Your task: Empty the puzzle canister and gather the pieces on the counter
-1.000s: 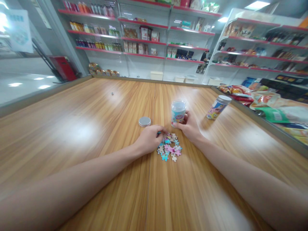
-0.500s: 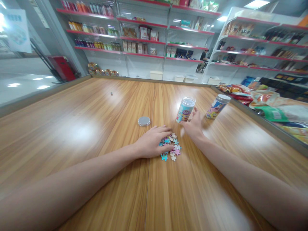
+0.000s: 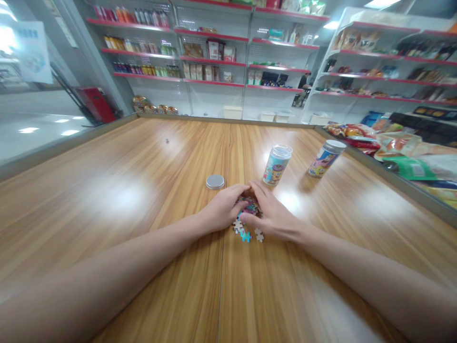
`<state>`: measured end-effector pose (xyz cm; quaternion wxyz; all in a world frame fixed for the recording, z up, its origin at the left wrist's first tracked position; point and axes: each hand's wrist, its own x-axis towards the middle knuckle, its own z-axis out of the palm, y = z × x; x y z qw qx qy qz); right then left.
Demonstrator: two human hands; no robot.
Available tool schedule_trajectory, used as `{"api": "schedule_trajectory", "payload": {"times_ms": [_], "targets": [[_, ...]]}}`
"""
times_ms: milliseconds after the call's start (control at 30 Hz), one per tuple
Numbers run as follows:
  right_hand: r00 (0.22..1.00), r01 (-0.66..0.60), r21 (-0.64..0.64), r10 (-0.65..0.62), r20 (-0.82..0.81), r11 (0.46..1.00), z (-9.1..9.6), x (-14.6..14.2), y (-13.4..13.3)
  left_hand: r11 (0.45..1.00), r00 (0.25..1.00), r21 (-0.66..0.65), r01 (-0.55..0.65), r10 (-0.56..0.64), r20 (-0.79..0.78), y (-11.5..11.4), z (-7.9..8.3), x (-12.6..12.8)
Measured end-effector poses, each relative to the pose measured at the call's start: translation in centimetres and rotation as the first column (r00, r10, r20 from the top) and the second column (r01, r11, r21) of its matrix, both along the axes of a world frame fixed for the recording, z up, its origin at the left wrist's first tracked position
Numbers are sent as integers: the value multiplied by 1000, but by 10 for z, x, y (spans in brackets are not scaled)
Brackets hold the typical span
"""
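Note:
A small heap of colourful jigsaw puzzle pieces (image 3: 250,206) lies on the wooden table between my hands. My left hand (image 3: 228,204) curves around its left side. From the right, my right hand (image 3: 274,212) cups the same heap, and the fingertips of both hands meet at its far edge. Each thumb stands apart from its fingers, so both hands are open around the heap. A few pieces lie loose on the near side. Beyond my right hand stands an open clear-rimmed can (image 3: 277,165) with a cartoon print. Its likely lid, a silver disc (image 3: 214,181), lies beyond my left hand.
A second cartoon can (image 3: 326,158) with a silver lid stands farther right. One tiny object (image 3: 167,141) lies at the far left of the table (image 3: 171,286). Bagged goods (image 3: 407,147) fill a raised-edge area on the right. Stocked shelves (image 3: 210,59) line the back.
My right hand has left the side of the open can and come down left to the puzzle pieces. The heap is now drawn together between both hands. The can stays upright.

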<state>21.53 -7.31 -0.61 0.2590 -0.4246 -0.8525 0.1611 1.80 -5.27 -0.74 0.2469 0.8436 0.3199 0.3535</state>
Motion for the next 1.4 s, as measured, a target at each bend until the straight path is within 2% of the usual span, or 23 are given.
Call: {"api": "schedule_trajectory", "payload": {"times_ms": [167, 267, 433, 633, 733, 833, 900, 1000, 1267, 1400], "targets": [[986, -118, 66, 110, 122, 991, -3, -1, -4, 991, 982, -131, -13, 37, 187, 6, -11, 1], [976, -178, 98, 163, 145, 979, 0, -2, -6, 992, 988, -124, -3, 23, 154, 6, -11, 1], [973, -146, 94, 126, 192, 985, 0, -8, -10, 988, 986, -136, 71, -49, 160, 7, -8, -1], [978, -121, 102, 101, 183, 987, 1, -12, -11, 976, 976, -188, 109, -69, 208, 9, -12, 0], [980, -124, 92, 107, 169, 988, 3, -13, -11, 939, 933, -294, 176, -63, 354, 9, -11, 1], [985, -118, 72, 108, 132, 990, 6, -14, -12, 859, 862, -446, 253, 10, 508, 11, -7, 1], [988, -130, 63, 123, 97, 990, 9, -15, -13, 807, 827, -523, 275, 78, 556, 11, -4, 1], [985, -159, 53, 154, 79, 986, 12, -16, -15, 763, 783, -574, 298, 148, 604, 12, -4, 0], [984, -174, 81, 170, 55, 982, 8, -16, -15, 748, 718, -586, 311, 219, 661, 13, -6, 2], [985, -171, 97, 170, 19, 980, 9, -16, -15, 745, 725, -598, 295, 233, 648, 11, -2, 3]]}}
